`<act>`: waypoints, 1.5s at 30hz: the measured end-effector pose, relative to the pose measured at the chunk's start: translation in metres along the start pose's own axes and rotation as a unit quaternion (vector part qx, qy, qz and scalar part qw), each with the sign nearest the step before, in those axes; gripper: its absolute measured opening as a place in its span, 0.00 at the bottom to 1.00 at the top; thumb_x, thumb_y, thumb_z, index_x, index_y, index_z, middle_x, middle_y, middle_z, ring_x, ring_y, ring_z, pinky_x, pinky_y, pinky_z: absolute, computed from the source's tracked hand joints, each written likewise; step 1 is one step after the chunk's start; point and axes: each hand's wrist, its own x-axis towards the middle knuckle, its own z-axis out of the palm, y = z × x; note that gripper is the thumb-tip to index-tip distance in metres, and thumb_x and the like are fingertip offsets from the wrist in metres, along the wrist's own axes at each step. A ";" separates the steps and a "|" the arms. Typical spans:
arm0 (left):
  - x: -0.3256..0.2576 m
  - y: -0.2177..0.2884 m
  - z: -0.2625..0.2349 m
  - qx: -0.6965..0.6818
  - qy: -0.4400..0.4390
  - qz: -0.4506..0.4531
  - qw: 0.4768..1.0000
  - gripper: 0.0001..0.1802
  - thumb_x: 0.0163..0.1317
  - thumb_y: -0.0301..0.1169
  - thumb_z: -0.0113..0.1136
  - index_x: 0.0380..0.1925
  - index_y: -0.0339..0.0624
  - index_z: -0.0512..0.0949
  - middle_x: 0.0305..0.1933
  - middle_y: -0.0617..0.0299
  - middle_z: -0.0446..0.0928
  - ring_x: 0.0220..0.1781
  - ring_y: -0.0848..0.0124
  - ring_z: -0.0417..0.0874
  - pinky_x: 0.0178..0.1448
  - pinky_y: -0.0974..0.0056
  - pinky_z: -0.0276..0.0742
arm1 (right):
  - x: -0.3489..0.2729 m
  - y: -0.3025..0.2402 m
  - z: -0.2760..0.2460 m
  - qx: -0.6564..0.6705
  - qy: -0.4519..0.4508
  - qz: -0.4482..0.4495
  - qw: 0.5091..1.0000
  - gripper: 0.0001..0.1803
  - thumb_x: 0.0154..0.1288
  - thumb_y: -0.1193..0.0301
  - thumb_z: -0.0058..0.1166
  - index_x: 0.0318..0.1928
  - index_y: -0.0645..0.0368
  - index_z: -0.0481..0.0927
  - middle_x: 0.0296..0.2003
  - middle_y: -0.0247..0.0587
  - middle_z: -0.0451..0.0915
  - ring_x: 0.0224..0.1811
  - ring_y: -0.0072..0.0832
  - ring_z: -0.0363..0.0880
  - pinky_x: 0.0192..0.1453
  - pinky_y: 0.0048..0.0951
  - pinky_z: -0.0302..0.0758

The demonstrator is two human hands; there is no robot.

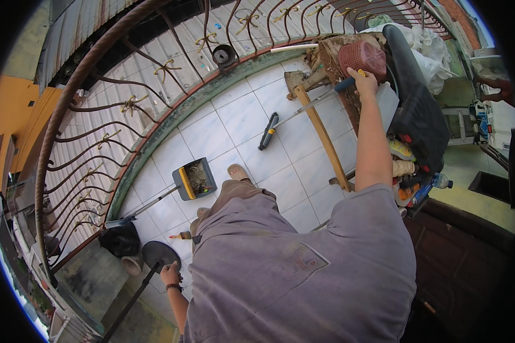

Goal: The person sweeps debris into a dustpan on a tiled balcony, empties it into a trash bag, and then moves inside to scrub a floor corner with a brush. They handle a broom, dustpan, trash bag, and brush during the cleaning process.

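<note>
My right hand (365,83) stretches to the far right, fingers wrapped around the blue-gripped end of a long broom (315,102). Its narrow dark head (268,131) rests on the white tiles. At lower left, my left hand (170,274) is closed at the rim of a black stand (161,255) with a round disc and a long pole. The fingers' exact hold there is partly hidden. A grey long-handled dustpan (213,175) with yellow teeth lies near my feet, with debris inside. Next to my right hand sits a reddish woven basket (361,57).
A curved iron railing (154,114) bounds the tiled floor. A wooden-handled axe or hoe (320,134) leans near a worn wooden piece. A black case (420,128), shoes (402,150) and bottles crowd the right. A black bag (120,239) and a pot (133,264) stand at lower left.
</note>
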 end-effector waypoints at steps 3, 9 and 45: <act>0.004 -0.021 0.002 -0.017 -0.016 -0.026 0.999 0.11 0.56 0.32 0.64 0.23 0.36 0.75 0.12 0.59 0.71 0.09 0.70 0.72 0.11 0.66 0.65 | 0.025 0.015 0.005 -0.075 0.086 -0.057 0.992 0.43 0.45 0.45 0.70 0.54 0.66 0.76 0.45 0.47 0.80 0.44 0.37 0.80 0.45 0.35 0.79; -0.001 -0.035 -0.023 -0.046 0.081 -0.046 0.995 0.14 0.55 0.32 0.67 0.19 0.35 0.75 0.13 0.60 0.73 0.11 0.72 0.72 0.15 0.67 0.68 | -0.102 -0.009 0.023 0.194 0.114 -0.013 0.974 0.25 0.61 0.59 0.61 0.48 0.68 0.77 0.43 0.46 0.81 0.40 0.34 0.82 0.39 0.31 0.78; 0.239 -0.393 -0.223 -0.041 -0.032 -0.265 0.963 0.23 0.57 0.42 0.61 0.40 0.31 0.80 0.33 0.48 0.82 0.29 0.61 0.85 0.36 0.61 0.80 | -0.865 -0.160 0.366 0.378 -0.314 0.426 0.760 0.07 0.61 0.75 0.39 0.40 0.64 0.65 0.32 0.39 0.71 0.28 0.31 0.75 0.44 0.41 0.80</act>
